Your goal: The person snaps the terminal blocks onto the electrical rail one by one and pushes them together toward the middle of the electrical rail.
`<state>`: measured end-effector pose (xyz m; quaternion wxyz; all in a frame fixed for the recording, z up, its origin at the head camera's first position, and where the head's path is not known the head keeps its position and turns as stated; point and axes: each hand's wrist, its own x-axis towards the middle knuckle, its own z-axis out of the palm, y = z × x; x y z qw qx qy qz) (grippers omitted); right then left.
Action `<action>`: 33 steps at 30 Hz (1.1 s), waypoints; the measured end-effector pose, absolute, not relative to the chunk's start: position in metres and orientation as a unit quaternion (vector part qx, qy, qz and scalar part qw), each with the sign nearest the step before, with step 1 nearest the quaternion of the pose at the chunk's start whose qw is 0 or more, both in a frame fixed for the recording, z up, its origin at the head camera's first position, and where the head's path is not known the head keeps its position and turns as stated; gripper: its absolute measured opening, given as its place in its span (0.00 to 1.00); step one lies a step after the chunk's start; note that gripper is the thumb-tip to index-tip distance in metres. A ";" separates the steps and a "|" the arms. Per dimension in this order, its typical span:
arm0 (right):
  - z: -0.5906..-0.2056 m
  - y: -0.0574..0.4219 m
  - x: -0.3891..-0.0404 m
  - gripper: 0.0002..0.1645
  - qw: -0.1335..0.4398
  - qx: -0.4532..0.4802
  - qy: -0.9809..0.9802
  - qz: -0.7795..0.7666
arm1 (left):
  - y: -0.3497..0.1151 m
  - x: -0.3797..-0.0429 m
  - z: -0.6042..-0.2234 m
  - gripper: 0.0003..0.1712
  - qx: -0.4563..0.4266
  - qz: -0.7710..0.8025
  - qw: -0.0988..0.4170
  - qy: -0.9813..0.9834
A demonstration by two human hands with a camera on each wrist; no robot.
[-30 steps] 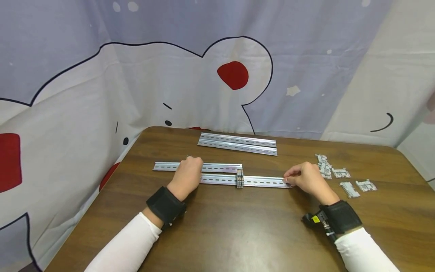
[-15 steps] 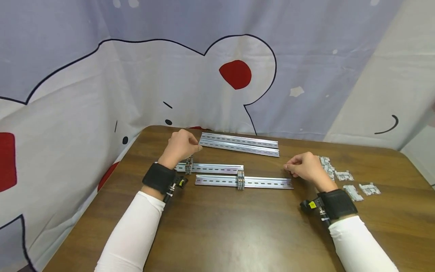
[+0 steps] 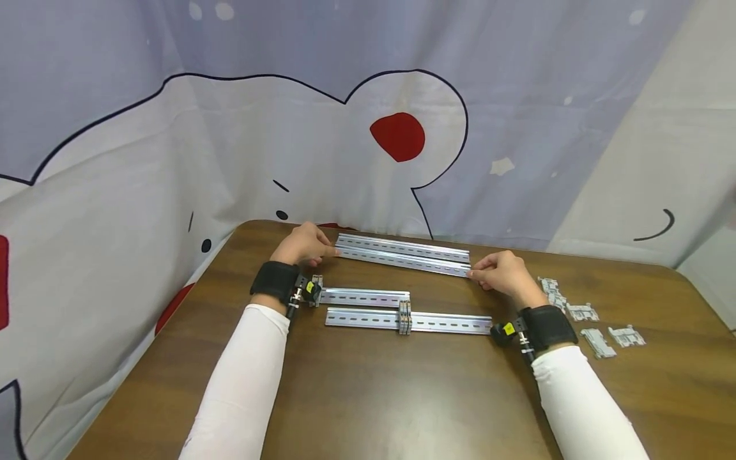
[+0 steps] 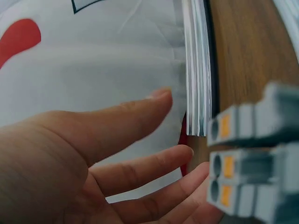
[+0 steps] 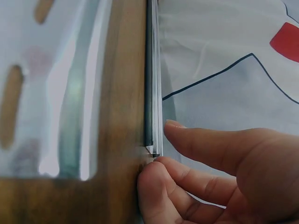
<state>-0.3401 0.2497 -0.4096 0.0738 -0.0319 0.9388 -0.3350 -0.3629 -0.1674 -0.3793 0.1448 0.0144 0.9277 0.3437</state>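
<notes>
Two slotted metal DIN rails lie side by side at the back of the table. At the left end of the nearer back rail is my left hand, its thumb and fingers spread apart beside the end in the left wrist view. My right hand is at the same rail's right end. In the right wrist view its thumb and index finger lie either side of that end, with a slight gap at the thumb; firm contact cannot be told. Grey terminal blocks with orange marks sit close below my left hand.
Two more DIN rails lie nearer: an upper rail with terminal blocks at left, and a lower rail with a terminal block group near its middle. Several loose terminal blocks lie at right. A printed curtain hangs behind the table.
My left hand left the terminal blocks on the upper front rail and moved up to the back rail's left end. My right hand went from the lower front rail to the back rail's right end.
</notes>
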 end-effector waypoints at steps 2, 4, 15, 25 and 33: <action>-0.413 0.248 -0.342 0.20 0.072 -0.033 0.940 -0.333 | -0.171 -0.366 -0.383 0.24 0.009 0.351 0.154 0.924; -0.415 0.246 -0.343 0.21 0.068 -0.036 0.941 -0.330 | -0.175 -0.367 -0.386 0.24 0.008 0.357 0.157 0.921; -0.405 0.239 -0.339 0.22 0.059 -0.037 0.941 -0.331 | -0.169 -0.368 -0.388 0.23 0.011 0.425 0.177 0.888; -0.406 0.236 -0.339 0.17 0.016 -0.047 0.944 -0.325 | -0.169 -0.364 -0.385 0.19 0.000 0.438 0.174 0.882; -0.406 0.241 -0.337 0.12 0.004 -0.033 0.929 -0.370 | -0.170 -0.361 -0.383 0.11 -0.038 0.403 0.149 0.902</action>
